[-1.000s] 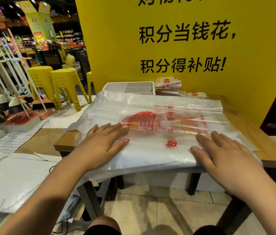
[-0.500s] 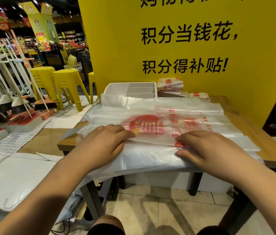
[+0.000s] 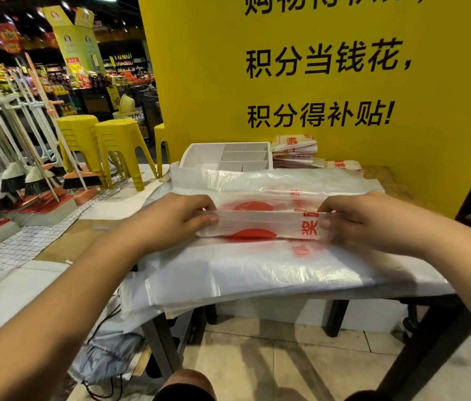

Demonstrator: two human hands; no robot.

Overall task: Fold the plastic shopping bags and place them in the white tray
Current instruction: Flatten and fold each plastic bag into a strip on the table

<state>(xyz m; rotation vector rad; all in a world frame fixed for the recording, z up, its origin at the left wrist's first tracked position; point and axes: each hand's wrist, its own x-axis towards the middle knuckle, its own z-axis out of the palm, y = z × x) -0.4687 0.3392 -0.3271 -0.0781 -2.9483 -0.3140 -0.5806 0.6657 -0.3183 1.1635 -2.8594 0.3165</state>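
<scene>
Bottom edge, 6 o'clock: the person's knees (image 3: 188, 383), cut off by the frame. Beyond them, a stack of flat plastic bags (image 3: 257, 273) covers most of the table (image 3: 396, 183) and overhangs its near edge and left corner. The number of sheets cannot be counted.

On the stack, at centre, one plastic shopping bag (image 3: 263, 224) is folded into a long narrow band running from 9 to 3 o'clock, with red print showing through. The left hand (image 3: 170, 219) pinches the band's left end, thumb on the near face, fingers curled over the far edge and largely hidden. The right hand (image 3: 364, 221) grips the right end likewise. Its fingertips lie behind translucent film and are blurred.

At 12 o'clock from the left hand, the white tray (image 3: 199, 154) stands at the table's far side, its lower front hidden by bag film. Just beside it at 3 o'clock sits a pile of folded bags (image 3: 293, 151), against the yellow board (image 3: 330, 91), whose top line of lettering is cut off. At 10 o'clock stand yellow stools (image 3: 121, 140) and brooms (image 3: 11, 178).
</scene>
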